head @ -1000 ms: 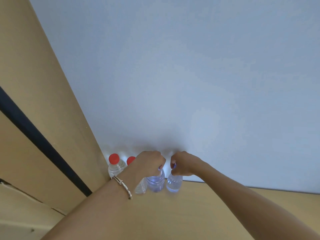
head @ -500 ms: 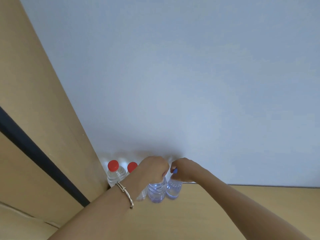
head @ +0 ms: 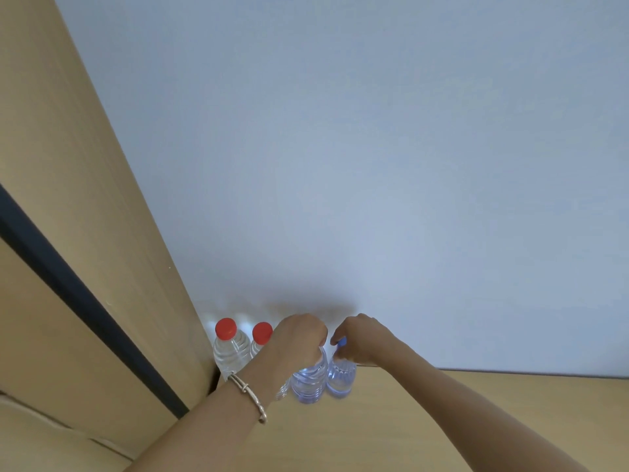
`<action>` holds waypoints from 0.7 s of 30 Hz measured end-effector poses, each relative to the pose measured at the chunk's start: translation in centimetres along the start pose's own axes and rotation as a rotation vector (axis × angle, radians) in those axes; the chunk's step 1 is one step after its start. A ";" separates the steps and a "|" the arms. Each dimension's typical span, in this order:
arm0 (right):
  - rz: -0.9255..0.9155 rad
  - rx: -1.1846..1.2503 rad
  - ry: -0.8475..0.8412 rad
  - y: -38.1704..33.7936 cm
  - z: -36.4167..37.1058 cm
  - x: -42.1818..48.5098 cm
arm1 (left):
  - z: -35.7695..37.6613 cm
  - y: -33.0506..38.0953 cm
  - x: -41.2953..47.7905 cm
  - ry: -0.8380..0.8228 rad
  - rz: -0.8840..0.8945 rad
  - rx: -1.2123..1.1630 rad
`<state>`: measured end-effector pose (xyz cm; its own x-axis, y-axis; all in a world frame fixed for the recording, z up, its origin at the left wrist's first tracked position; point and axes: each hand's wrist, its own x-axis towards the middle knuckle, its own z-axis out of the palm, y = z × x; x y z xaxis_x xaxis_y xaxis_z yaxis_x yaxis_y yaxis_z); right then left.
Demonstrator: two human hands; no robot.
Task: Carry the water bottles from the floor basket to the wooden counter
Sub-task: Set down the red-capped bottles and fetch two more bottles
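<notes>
Several clear water bottles stand in a row on the wooden counter (head: 408, 420) against the white wall. Two have red caps (head: 226, 328) and stand at the left by the wooden panel. My left hand (head: 299, 338) grips the top of a bluish bottle (head: 308, 383), hiding its cap. My right hand (head: 360, 338) pinches the blue cap of the bottle (head: 340, 378) next to it on the right. Both bottles stand upright on the counter. The floor basket is out of view.
A tall wooden side panel (head: 85, 216) with a dark vertical strip (head: 85, 311) borders the counter on the left. The white wall (head: 374, 148) rises right behind the bottles. A metal bracelet (head: 248, 396) circles my left wrist.
Both hands stay on the tops of the two bluish bottles, which stand at the same place on the counter. The view has shifted slightly.
</notes>
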<state>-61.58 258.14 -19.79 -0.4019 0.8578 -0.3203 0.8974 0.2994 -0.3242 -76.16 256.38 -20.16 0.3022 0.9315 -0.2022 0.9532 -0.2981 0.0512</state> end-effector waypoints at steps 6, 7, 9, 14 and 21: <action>0.039 0.016 0.023 -0.3 0.3 0.2 | 1.2 0.3 -1.0 0.021 -0.030 0.062; 0.050 0.024 0.025 -0.4 0.3 0.2 | 1.1 0.4 -1.2 0.017 -0.040 0.082; 0.068 0.043 0.028 -0.2 0.3 0.1 | 0.8 0.8 -1.3 0.006 -0.065 0.114; 0.084 0.064 0.020 0.0 0.7 0.0 | 0.8 1.2 -1.4 -0.010 -0.104 0.120; 0.106 0.097 0.008 -0.1 0.4 0.1 | 0.7 0.7 0.2 -0.197 -0.122 0.059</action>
<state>-61.80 258.02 -20.18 -0.3043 0.8858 -0.3504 0.9126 0.1656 -0.3738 -75.46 256.25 -20.90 0.1714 0.9044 -0.3908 0.9782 -0.2034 -0.0415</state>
